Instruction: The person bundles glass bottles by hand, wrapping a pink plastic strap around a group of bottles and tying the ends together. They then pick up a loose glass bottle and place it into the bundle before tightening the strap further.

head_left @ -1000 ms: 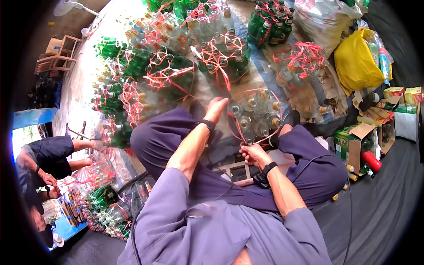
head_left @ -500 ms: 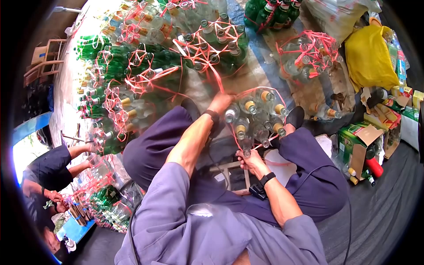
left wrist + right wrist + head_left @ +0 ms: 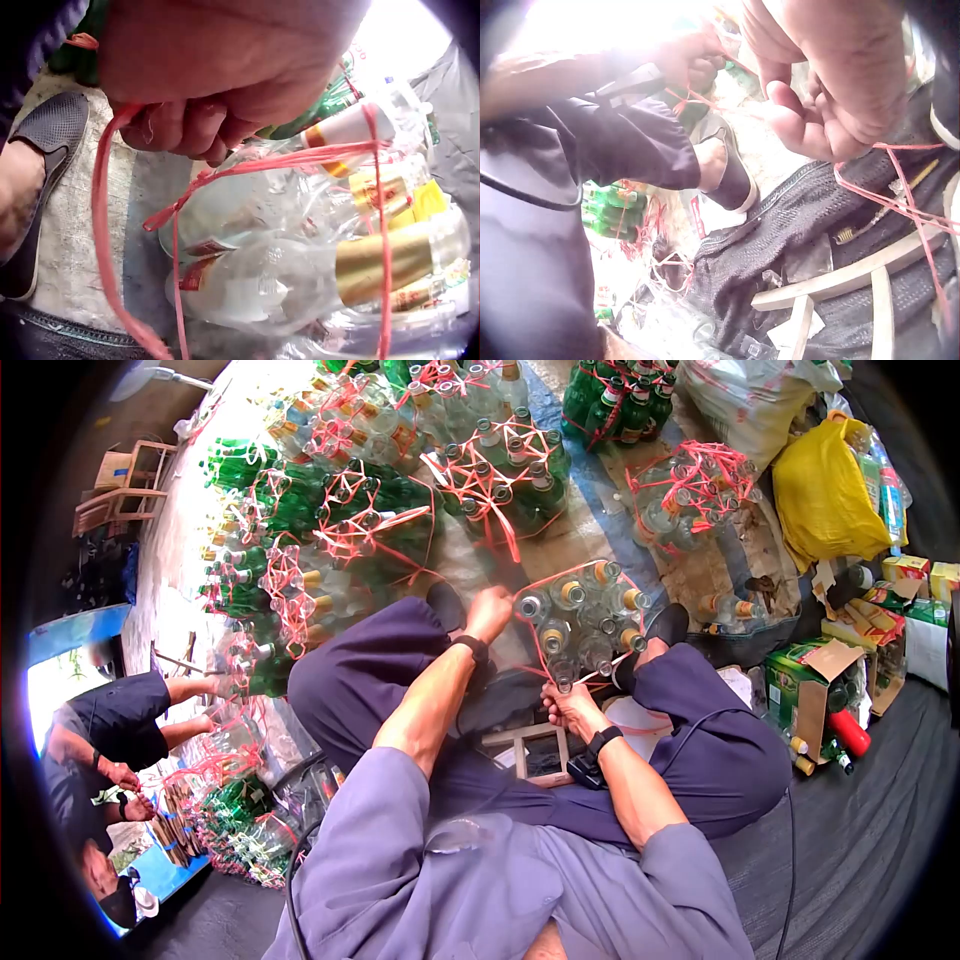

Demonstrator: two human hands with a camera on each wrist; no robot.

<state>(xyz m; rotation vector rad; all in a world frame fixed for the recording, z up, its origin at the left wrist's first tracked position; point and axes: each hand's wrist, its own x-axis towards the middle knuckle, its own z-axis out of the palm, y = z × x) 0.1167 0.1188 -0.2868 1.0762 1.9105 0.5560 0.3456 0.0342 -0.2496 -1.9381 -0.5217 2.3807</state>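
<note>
Between the person's legs stands a cluster of clear glass bottles [image 3: 556, 638] with gold-wrapped necks, ringed by pink-red plastic twine [image 3: 97, 202]. My left hand [image 3: 488, 612] is left of the bottles, fingers curled on the twine, which hangs in a loop below that hand in the left wrist view. Close to the near side of the cluster, my right hand [image 3: 573, 706] pinches twine between thumb and fingers. From the right wrist view, twine strands [image 3: 900, 180] trail below the right hand, and the left hand [image 3: 694, 64] shows farther back.
Tied bundles of green bottles [image 3: 385, 500] and clear bottles crowd the left and far floor. A wooden frame [image 3: 538, 752] lies before my lap. To the right are a yellow sack [image 3: 825, 490], an open carton [image 3: 815, 685] and a red cylinder [image 3: 848, 732]. Another person [image 3: 110, 710] sits at left.
The head view tilted and came back. My left hand rose beside the bottles, then drew back left and nearer my body. My right hand stays at the near side of the cluster.
</note>
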